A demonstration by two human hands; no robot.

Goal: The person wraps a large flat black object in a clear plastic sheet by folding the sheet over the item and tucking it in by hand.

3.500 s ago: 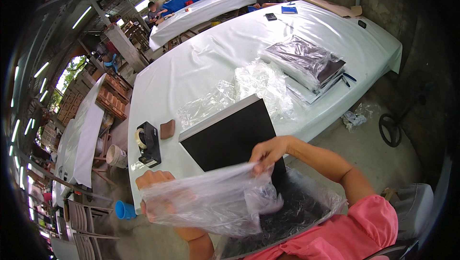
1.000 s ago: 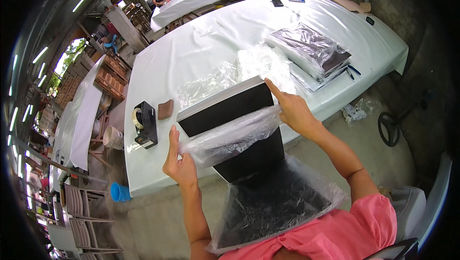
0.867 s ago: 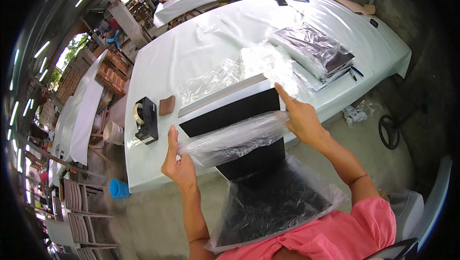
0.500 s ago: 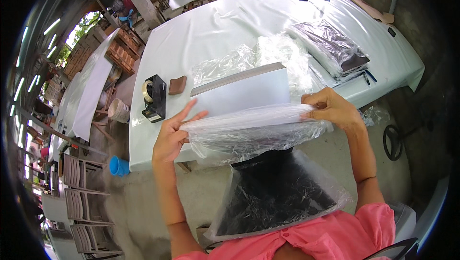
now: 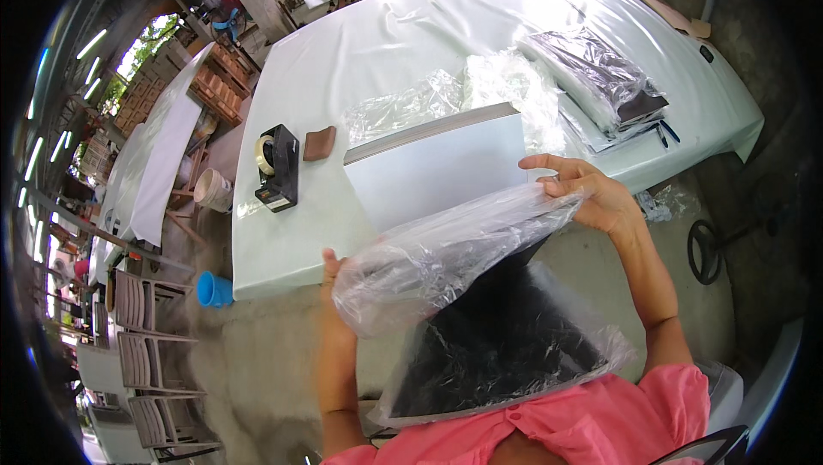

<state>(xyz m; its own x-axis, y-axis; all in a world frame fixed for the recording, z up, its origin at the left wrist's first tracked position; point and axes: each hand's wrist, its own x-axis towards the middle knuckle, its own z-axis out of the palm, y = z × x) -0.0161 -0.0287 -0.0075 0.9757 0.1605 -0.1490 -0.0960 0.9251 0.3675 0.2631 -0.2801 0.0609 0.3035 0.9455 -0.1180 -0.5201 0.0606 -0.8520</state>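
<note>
The left hand (image 5: pixel 332 273) has dropped; crinkled clear film (image 5: pixel 429 266) slants.

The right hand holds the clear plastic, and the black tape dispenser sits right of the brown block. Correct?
Not quite: in the head view, the black tape dispenser sits left of the brown block. The right hand does hold the clear plastic.

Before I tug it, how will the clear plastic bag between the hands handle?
Likely floppy: the clear plastic bag is wrinkled and bunched. Probably light, since it looks thin and see-through. Its glossy sheen hints it may be slippery.
</note>
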